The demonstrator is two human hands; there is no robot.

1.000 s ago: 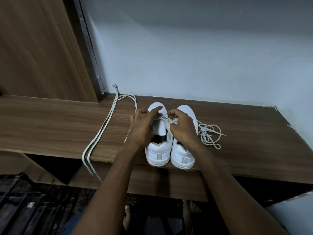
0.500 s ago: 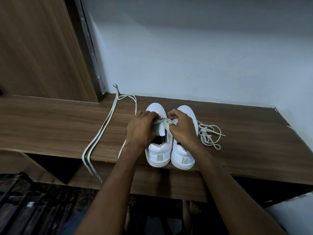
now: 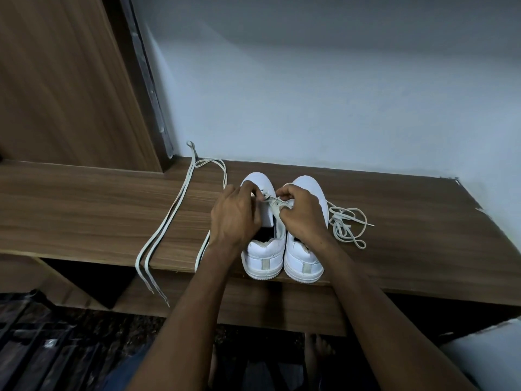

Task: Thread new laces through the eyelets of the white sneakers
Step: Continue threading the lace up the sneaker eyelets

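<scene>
From the head camera, your two white sneakers sit side by side, heels toward you, at the near edge of the wooden shelf (image 3: 84, 210): the left sneaker (image 3: 262, 258) touches the right sneaker (image 3: 304, 266). Your left hand (image 3: 235, 215) covers the left sneaker's tongue, its fingers curled and pinching a lace (image 3: 270, 199) over the eyelets. Your right hand (image 3: 301, 214), at 3 o'clock of the left, pinches the same lace and hides the right sneaker's opening. A long loose lace (image 3: 172, 210) runs at 9 o'clock of the shoes and hangs off the shelf edge. A tangled lace (image 3: 348, 224) lies at 3 o'clock, just beside the right sneaker. A wooden panel (image 3: 62, 80) stands at 10 o'clock; the pale wall (image 3: 338, 94) rises at 12.
</scene>
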